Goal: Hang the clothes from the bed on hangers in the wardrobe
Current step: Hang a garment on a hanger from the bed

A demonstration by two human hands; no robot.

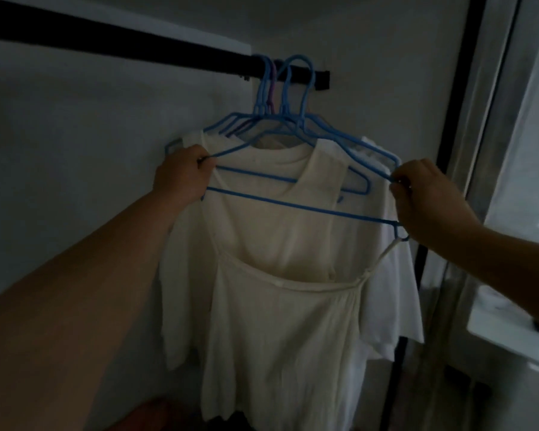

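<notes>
We see a pale wardrobe wall (75, 150) with a black rail (137, 49) running across the top. A cream strappy garment (277, 337) hangs at front, over a cream tee (262, 219); a white top (395, 290) sits behind on the right. The front blue hanger (293, 204) is hooked on the rail among other blue hangers (271, 119) and one purple one (55, 85). Our left hand (184, 175) has its fingers curled, pinching the front hanger's left end. Our right hand (430, 197) has its fingers curled on the right end, with a strap looped just below.
</notes>
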